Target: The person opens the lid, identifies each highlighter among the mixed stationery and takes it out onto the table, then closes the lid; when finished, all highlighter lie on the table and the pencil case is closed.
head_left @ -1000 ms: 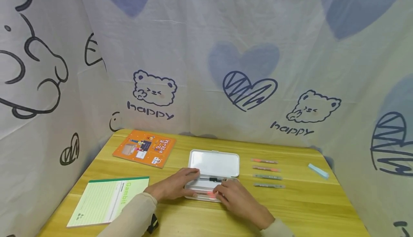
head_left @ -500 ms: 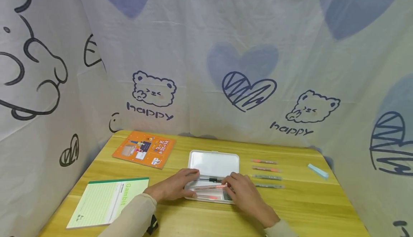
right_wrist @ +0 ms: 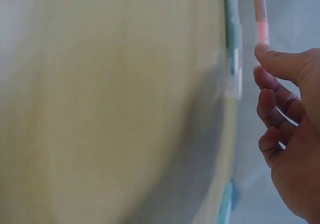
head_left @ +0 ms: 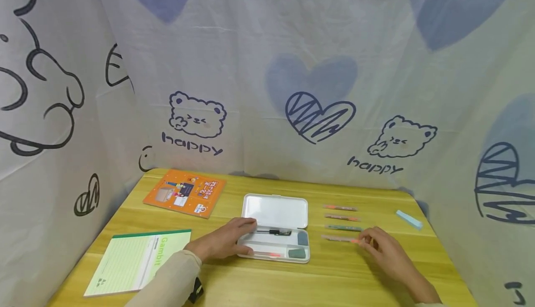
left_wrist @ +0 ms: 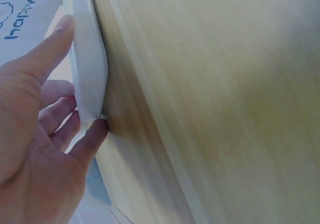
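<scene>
My left hand (head_left: 227, 238) grips the left end of an open white pencil case (head_left: 275, 210), with fingers and thumb around its edge (left_wrist: 90, 59). Inside lie a black pen (head_left: 279, 232), a pink-tipped pen (head_left: 269, 254) and two blue-green blocks like erasers (head_left: 297, 253). Right of the case, my right hand (head_left: 386, 253) pinches the end of another pink-tipped pen (head_left: 339, 238) between thumb and fingertip. In the right wrist view this pen (right_wrist: 261, 9) is raised off the table, near green pens (right_wrist: 232, 39).
Two orange-pink pens (head_left: 340, 208) and a green pen (head_left: 342, 227) lie in a row right of the case. A light blue strip (head_left: 409, 219) lies farther right. On the left are an orange booklet (head_left: 185, 193) and a green-edged notebook (head_left: 140, 260). A patterned curtain (head_left: 251, 65) stands behind.
My right hand has lifted the pink-tipped pen out of the case and carried it right, over the lowest pen of the row. My left hand has stayed on the case.
</scene>
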Available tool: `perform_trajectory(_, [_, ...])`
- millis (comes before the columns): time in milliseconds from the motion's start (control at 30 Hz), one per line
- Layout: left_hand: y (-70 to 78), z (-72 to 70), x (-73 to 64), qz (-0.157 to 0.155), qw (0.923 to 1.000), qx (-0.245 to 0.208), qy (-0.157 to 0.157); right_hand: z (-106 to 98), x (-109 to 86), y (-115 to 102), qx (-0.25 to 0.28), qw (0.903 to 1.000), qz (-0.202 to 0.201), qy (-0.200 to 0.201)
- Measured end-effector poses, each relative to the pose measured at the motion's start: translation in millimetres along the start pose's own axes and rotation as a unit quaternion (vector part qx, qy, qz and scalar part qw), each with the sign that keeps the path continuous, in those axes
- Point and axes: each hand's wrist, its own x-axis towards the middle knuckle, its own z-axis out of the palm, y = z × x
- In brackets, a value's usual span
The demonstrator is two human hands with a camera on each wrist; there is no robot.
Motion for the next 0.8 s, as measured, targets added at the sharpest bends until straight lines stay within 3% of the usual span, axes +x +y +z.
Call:
perform_trajectory(200, [0.3, -1.1, -1.2, 0.002, 1.0, -0.003, 0.001, -1, -13.3, 27, 0.032, 0.9966, 0.049, -0.058])
perform_trajectory(400, [-0.2, -1.1, -0.8, 0.008, 0.9999, -0.01, -0.001, 2, -16.0, 38, 0.036, 0.9954, 0.048, -0.074])
perform_trajectory(433, [-9.5, 3.8, 2.7, 0.024, 0.9997, -0.001, 0.003, 3, -15.8, 39, 0.037, 0.9953, 0.045, -0.077])
perform_trajectory(533, [-10.2, 3.5, 2.9, 0.028, 0.9996, -0.006, 0.002, 3, -14.7, 41, 0.039, 0.9949, 0.042, -0.083])
perform_trajectory(800, [0.3, 0.4, -0.3, -0.005, 1.0, -0.006, -0.001, 2, -12.4, 41, 0.051, 0.9929, 0.049, -0.096])
